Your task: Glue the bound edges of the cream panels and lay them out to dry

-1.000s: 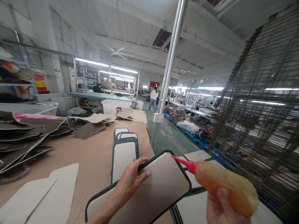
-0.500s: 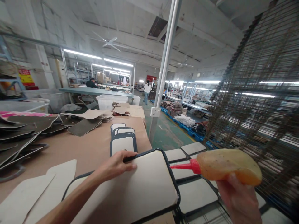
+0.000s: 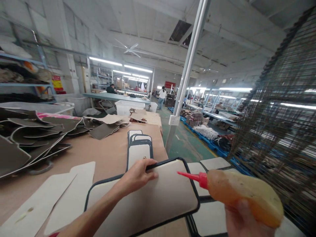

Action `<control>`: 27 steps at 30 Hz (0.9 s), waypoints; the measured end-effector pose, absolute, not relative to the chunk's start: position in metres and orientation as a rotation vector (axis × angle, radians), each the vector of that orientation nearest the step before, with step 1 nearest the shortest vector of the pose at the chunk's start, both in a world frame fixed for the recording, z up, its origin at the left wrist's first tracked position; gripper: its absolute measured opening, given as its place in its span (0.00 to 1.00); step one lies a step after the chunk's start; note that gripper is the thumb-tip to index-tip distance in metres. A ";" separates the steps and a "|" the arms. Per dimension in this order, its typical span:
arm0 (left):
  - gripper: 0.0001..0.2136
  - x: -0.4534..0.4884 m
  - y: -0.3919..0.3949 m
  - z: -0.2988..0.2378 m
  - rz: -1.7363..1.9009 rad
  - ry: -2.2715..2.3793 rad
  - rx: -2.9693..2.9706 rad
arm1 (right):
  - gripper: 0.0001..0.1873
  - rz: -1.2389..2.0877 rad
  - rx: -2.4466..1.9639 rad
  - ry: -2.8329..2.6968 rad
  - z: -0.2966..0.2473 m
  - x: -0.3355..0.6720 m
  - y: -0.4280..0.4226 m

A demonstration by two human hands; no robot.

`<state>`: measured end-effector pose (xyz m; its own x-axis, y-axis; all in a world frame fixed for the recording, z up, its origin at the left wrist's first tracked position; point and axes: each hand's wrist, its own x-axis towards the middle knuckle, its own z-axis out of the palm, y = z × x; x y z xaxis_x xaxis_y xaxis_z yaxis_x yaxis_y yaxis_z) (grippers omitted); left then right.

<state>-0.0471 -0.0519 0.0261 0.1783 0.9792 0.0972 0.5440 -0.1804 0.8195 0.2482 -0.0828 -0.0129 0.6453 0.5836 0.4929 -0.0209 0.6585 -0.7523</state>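
Note:
My left hand [image 3: 142,174] pinches the far edge of a large cream panel [image 3: 158,197] with dark blue edging and rounded corners, thumb on top of it. In my right hand [image 3: 243,215] is a squeeze bottle [image 3: 244,192] of amber liquid, lying nearly level. Its red nozzle [image 3: 190,177] points left, over the panel near its far right corner; whether the tip touches cannot be made out. A pale yellowish line runs along parts of the panel's edge. Beyond my left hand lies a stack of smaller edged panels [image 3: 139,153].
Dark flat pieces [image 3: 37,135] are heaped at the left of the brown-covered table [image 3: 81,149]. Cream sheets [image 3: 46,200] lie nearer. More edged panels [image 3: 211,215] are spread at the right, beside a wire rack [image 3: 278,95]. A metal post [image 3: 185,75] stands past the table edge; people are farther back.
The view has swung left, so the scene sits farther right. The bottle has tilted nozzle-up, its tip moving from beside the panel's right edge to over its surface. My left hand keeps its hold.

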 end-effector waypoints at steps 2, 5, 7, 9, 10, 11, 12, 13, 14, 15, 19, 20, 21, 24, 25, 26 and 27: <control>0.18 -0.034 -0.054 0.022 0.887 1.450 1.798 | 0.23 0.386 -0.713 -0.677 -0.016 0.224 -0.083; 0.17 -0.019 -0.056 0.019 0.908 1.469 1.780 | 0.29 0.366 -0.634 -0.490 -0.020 0.199 -0.078; 0.16 -0.013 -0.058 0.016 0.907 1.480 1.785 | 0.31 0.325 -0.595 -0.471 -0.024 0.194 -0.074; 0.16 -0.009 -0.058 0.012 0.904 1.479 1.789 | 0.32 0.297 -0.575 -0.463 -0.029 0.196 -0.072; 0.15 -0.007 -0.058 0.011 0.906 1.474 1.791 | 0.33 0.300 -0.577 -0.458 -0.032 0.198 -0.072; 0.15 -0.006 -0.057 0.009 0.911 1.466 1.791 | 0.34 0.310 -0.589 -0.455 -0.034 0.200 -0.072; 0.15 -0.005 -0.057 0.007 0.915 1.459 1.790 | 0.34 0.325 -0.604 -0.458 -0.036 0.202 -0.072; 0.15 -0.004 -0.057 0.006 0.917 1.455 1.789 | 0.35 0.334 -0.614 -0.467 -0.038 0.203 -0.073; 0.15 -0.003 -0.056 0.005 0.917 1.450 1.789 | 0.35 0.340 -0.621 -0.480 -0.041 0.203 -0.073; 0.14 -0.002 -0.055 0.004 0.914 1.449 1.788 | 0.35 0.345 -0.625 -0.495 -0.045 0.203 -0.074; 0.13 0.000 -0.052 0.004 0.930 1.439 1.780 | 0.35 0.402 -0.651 -0.628 -0.064 0.201 -0.074; 0.12 -0.001 -0.051 0.004 0.944 1.436 1.773 | 0.34 0.430 -0.662 -0.671 -0.068 0.201 -0.074; 0.12 -0.002 -0.050 0.003 0.962 1.433 1.763 | 0.32 0.446 -0.672 -0.685 -0.070 0.201 -0.075; 0.08 -0.007 -0.040 -0.006 1.062 1.422 1.700 | 0.30 0.389 -0.710 -0.587 -0.069 0.205 -0.077; 0.07 -0.009 -0.036 -0.011 1.111 1.411 1.671 | 0.30 0.356 -0.719 -0.562 -0.066 0.208 -0.078; 0.08 -0.011 -0.030 -0.017 1.159 1.396 1.641 | 0.31 0.324 -0.728 -0.562 -0.063 0.211 -0.078; 0.08 -0.013 -0.024 -0.023 1.201 1.374 1.610 | 0.32 0.310 -0.738 -0.589 -0.061 0.216 -0.078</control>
